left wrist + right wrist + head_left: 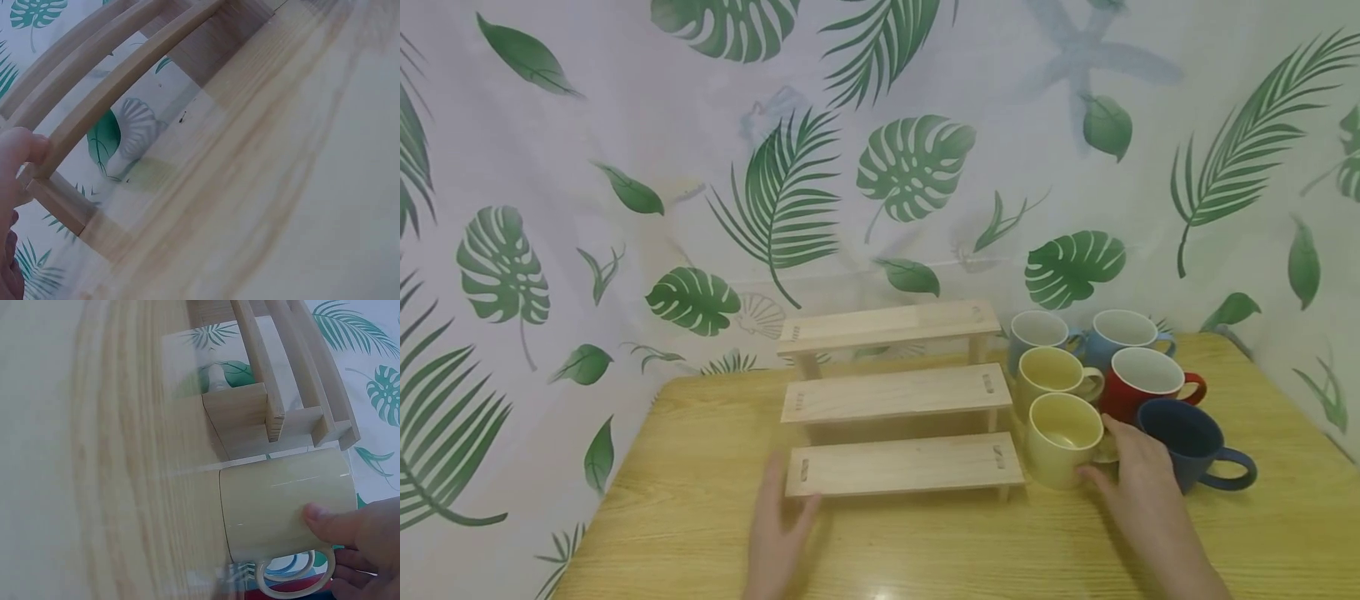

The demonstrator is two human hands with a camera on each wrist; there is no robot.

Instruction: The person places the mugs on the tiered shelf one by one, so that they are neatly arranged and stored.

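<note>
A three-step wooden shelf (906, 467) stands on the table. My left hand (777, 521) grips the left end of its lowest board, thumb at the front edge; in the left wrist view the thumb (28, 147) presses the board's end. Right of the shelf, my right hand (1146, 479) holds the front pale yellow mug (1056, 454) by its handle. In the right wrist view its thumb (322, 515) lies against the mug's side and the fingers curl at the handle. The mug stands upright, and its base appears to touch the table.
Behind the held mug stand another yellow mug (1048, 375) and a light blue mug (1026, 346). To the right are a wide light blue mug (1101, 350), a red mug (1123, 404) and a dark blue mug (1195, 471). A leaf-print cloth (925, 242) hangs behind the wooden table (700, 475).
</note>
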